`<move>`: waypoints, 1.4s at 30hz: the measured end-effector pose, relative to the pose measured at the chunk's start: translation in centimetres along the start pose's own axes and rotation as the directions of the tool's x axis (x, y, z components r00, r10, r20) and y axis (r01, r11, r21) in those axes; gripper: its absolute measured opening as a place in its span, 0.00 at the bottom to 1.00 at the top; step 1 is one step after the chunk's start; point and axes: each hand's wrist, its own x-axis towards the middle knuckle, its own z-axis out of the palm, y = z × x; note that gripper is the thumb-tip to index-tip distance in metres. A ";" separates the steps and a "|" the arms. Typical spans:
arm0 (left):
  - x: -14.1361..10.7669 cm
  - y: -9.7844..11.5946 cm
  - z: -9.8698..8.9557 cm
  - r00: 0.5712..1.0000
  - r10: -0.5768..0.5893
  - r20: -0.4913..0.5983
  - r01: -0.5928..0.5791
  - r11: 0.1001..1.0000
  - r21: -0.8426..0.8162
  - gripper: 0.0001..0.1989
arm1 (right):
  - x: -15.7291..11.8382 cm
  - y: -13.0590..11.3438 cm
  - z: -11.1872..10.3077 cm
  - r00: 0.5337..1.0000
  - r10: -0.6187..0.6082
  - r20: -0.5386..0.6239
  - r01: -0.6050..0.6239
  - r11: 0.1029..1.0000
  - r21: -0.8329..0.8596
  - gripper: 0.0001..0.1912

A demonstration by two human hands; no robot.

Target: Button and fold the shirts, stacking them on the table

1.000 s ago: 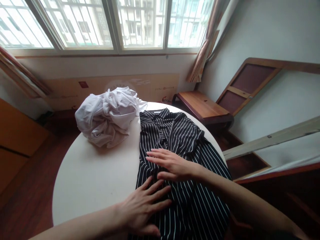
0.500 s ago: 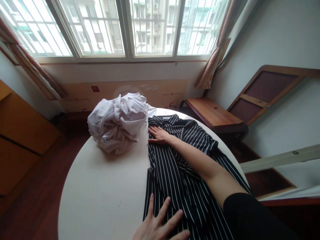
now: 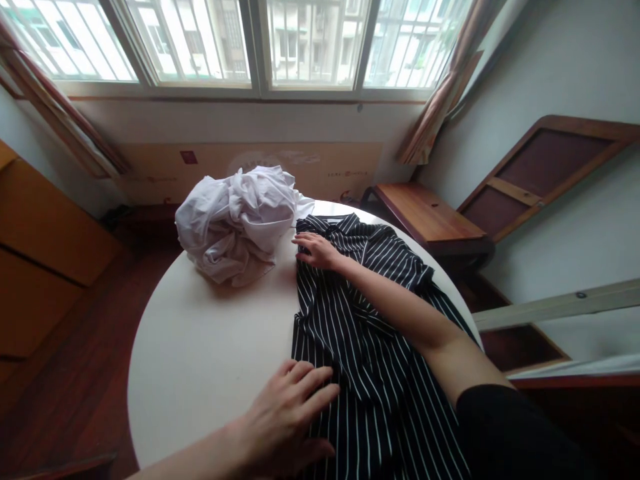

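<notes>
A black collared dress (image 3: 345, 347) with white stripes lies folded lengthwise on a round white table (image 3: 200, 373), its collar (image 3: 333, 223) towards the window and a short sleeve (image 3: 397, 260) on the right. Near the collar, my right hand (image 3: 316, 251) is over the fold at the left edge, fingers apart and slightly bent. Closer to me, my left hand (image 3: 295, 403) reaches across the dress's left edge with spread, gently curved fingers over the cloth. Neither hand visibly grips the fabric. The near end of the dress runs out of view.
A crumpled heap of white cloth (image 3: 235, 223) sits on the far left of the table, close to the collar. Beyond the table stands a wooden bench-like piece (image 3: 430, 213) under the curtained window. Orange-brown cabinets (image 3: 40, 247) are on the left.
My left hand has moved forward along the dress, its fingers now more curved and pointing right. My right hand stays near the collar, fingers a little more bent. The view has tilted down.
</notes>
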 end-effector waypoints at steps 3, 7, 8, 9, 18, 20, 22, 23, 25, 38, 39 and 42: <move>-0.3 -0.5 0.9 0.999 -0.032 -0.013 0.032 0.999 0.006 0.14 | -3.1 -2.5 -0.8 0.978 -0.198 0.073 0.191 0.978 0.088 0.22; -0.9 0.0 3.2 0.994 0.072 -0.084 -0.066 0.995 0.073 0.08 | -5.7 -4.4 -0.3 0.969 -0.207 0.131 0.195 0.976 0.101 0.08; -1.0 0.3 3.4 0.991 0.103 -0.085 -0.097 0.993 0.071 0.09 | -5.8 -4.5 -0.1 0.977 -0.176 0.120 0.166 0.982 0.090 0.08; -1.2 0.7 3.5 0.989 0.127 -0.082 -0.122 0.991 0.059 0.09 | -5.7 -4.5 0.2 0.983 -0.153 0.103 0.145 0.986 0.079 0.08; -1.9 2.5 2.8 0.987 0.158 -0.006 -0.158 0.987 -0.017 0.16 | -4.4 -3.7 1.3 0.995 -0.085 0.042 0.080 0.990 0.112 0.12; -1.4 2.1 2.0 0.977 0.210 -0.029 -0.211 0.977 -0.030 0.16 | -4.8 -3.5 0.8 0.997 -0.076 0.006 0.075 0.987 0.141 0.13; -0.6 1.5 1.1 0.969 0.243 -0.051 -0.244 0.970 -0.019 0.12 | -5.1 -3.2 0.3 0.998 -0.056 -0.025 0.058 0.992 0.110 0.18; -0.1 1.1 0.6 0.965 0.259 -0.041 -0.259 0.966 -0.006 0.12 | -5.2 -2.9 0.1 0.999 -0.045 -0.012 0.045 0.996 0.074 0.22; 0.6 0.3 -0.1 0.956 0.291 0.029 -0.291 0.957 -0.003 0.23 | -5.5 -2.4 0.1 0.996 -0.019 0.088 0.018 1.000 0.007 0.30; -1.6 2.1 -0.1 0.926 0.315 0.207 -0.287 0.945 -0.158 0.23 | -2.2 -0.7 1.3 0.964 0.114 0.240 -0.099 0.992 -0.073 0.35; -1.5 2.2 -0.7 0.915 0.332 0.228 -0.287 0.935 -0.209 0.21 | -2.1 -1.0 1.1 0.965 0.121 0.231 -0.107 0.992 -0.072 0.33; -0.2 1.9 -3.1 0.898 0.366 0.246 -0.260 0.890 -0.374 0.20 | -3.0 -2.2 -0.4 0.978 0.116 0.176 -0.112 0.993 -0.031 0.30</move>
